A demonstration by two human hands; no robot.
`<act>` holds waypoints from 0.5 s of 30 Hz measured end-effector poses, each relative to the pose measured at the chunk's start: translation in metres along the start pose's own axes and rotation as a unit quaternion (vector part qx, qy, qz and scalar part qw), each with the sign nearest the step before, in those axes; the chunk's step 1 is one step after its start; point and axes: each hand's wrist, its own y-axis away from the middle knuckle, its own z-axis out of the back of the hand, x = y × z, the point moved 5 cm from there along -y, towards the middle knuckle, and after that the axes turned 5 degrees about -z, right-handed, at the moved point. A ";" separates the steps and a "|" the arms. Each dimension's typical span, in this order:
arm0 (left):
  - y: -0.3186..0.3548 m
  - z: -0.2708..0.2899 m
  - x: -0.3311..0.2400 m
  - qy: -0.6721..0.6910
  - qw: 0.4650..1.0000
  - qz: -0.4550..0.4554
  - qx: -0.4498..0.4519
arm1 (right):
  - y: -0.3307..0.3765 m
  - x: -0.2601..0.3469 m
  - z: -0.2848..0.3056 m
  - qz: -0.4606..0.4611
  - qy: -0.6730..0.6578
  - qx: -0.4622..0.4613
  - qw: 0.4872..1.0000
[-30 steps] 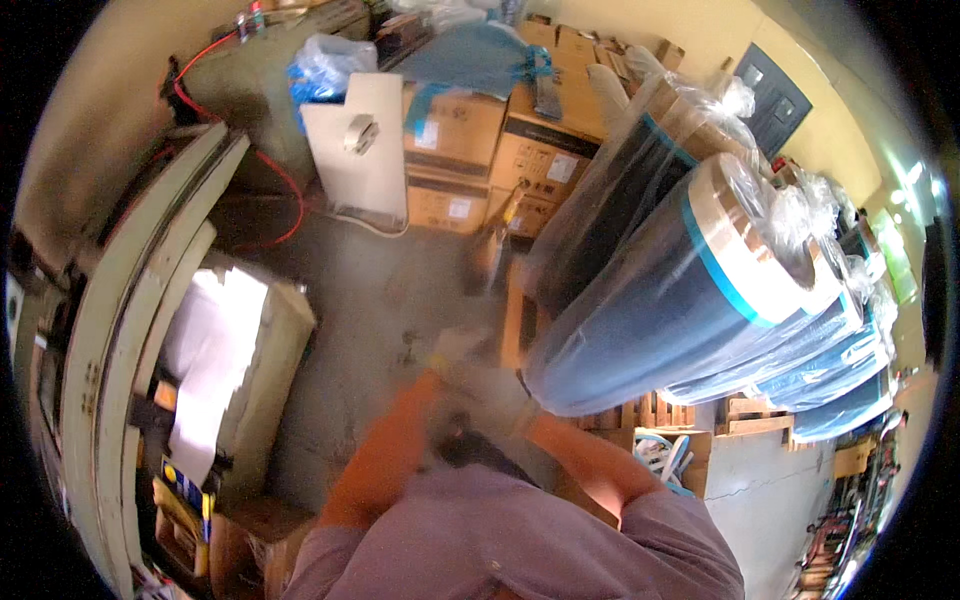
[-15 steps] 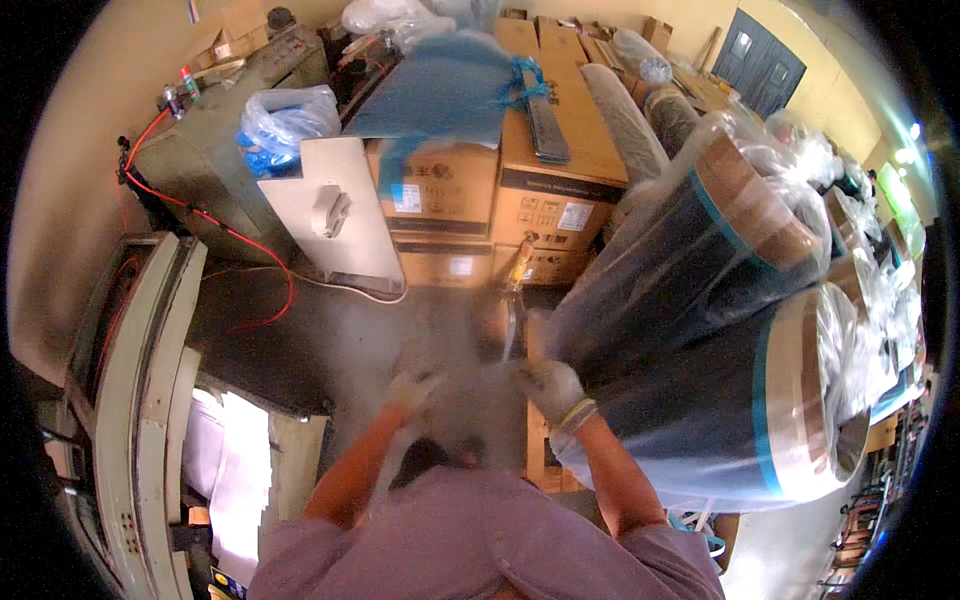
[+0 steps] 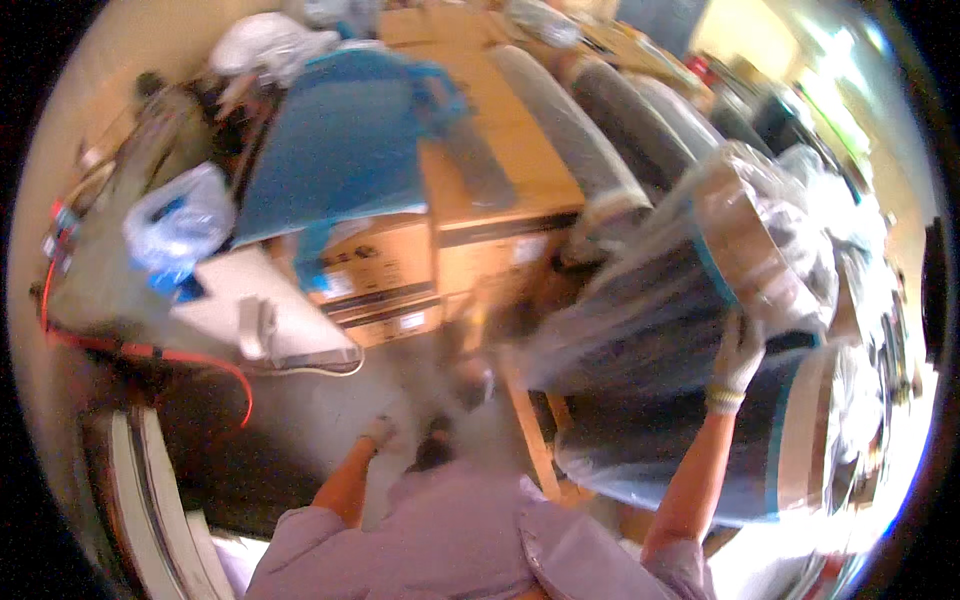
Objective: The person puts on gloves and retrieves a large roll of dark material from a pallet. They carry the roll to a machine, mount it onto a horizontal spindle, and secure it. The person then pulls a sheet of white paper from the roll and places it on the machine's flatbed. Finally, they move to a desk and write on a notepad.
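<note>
My right hand (image 3: 738, 362), in a pale knitted glove, reaches out to the right. Its fingers appear stretched out against the end of the upper plastic-wrapped dark roll (image 3: 640, 290), close to its brown end band. Just below this hand lies the lower wrapped roll (image 3: 690, 430), with a blue stripe and a pale end band. My left hand (image 3: 378, 434) hangs low above the grey floor, away from the rolls. Motion smears its fingers, and no held thing can be made out.
Cardboard boxes (image 3: 505, 150) stand ahead, partly under a blue sheet (image 3: 335, 140). A white panel with a handle (image 3: 255, 300) leans at the left, near a red hose (image 3: 230, 375). A wooden frame (image 3: 525, 430) lies beside the lower roll. Thinner wrapped rolls (image 3: 575, 130) lie behind.
My view has turned to the right. My right hand has moved from low in the middle, right and up onto the wrapped rolls. My left hand has dropped lower, away from the right one.
</note>
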 end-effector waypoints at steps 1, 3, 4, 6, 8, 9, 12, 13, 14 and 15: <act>-0.039 0.010 0.012 0.001 0.999 -0.025 -0.039 | -0.021 0.007 0.011 0.019 -0.002 -0.084 0.996; -0.074 0.043 -0.053 0.193 0.980 0.045 0.001 | -0.051 0.033 0.028 0.018 0.043 -0.177 0.983; -0.074 0.078 -0.103 0.216 0.974 0.059 0.014 | -0.064 0.012 0.033 0.007 0.058 -0.233 0.971; -0.078 0.106 -0.161 0.201 0.979 0.009 0.031 | -0.106 0.030 0.031 0.038 0.243 -0.238 0.940; -0.090 0.115 -0.209 0.119 0.986 -0.112 0.033 | -0.151 0.026 0.037 0.007 0.352 -0.203 0.914; -0.091 0.117 -0.235 0.147 0.984 -0.079 0.068 | -0.169 -0.005 0.041 -0.029 0.361 -0.129 0.923; -0.134 0.056 -0.228 0.292 0.938 -0.008 0.188 | -0.210 -0.097 0.070 -0.073 0.277 0.150 0.946; -0.122 0.057 -0.253 0.304 0.930 -0.010 0.205 | -0.214 -0.131 0.070 -0.085 0.233 0.221 0.943; -0.102 0.058 -0.297 0.312 0.924 -0.019 0.220 | -0.209 -0.160 0.084 -0.090 0.202 0.265 0.939; -0.097 0.053 -0.309 0.332 0.913 -0.014 0.238 | -0.217 -0.175 0.072 -0.080 0.175 0.310 0.931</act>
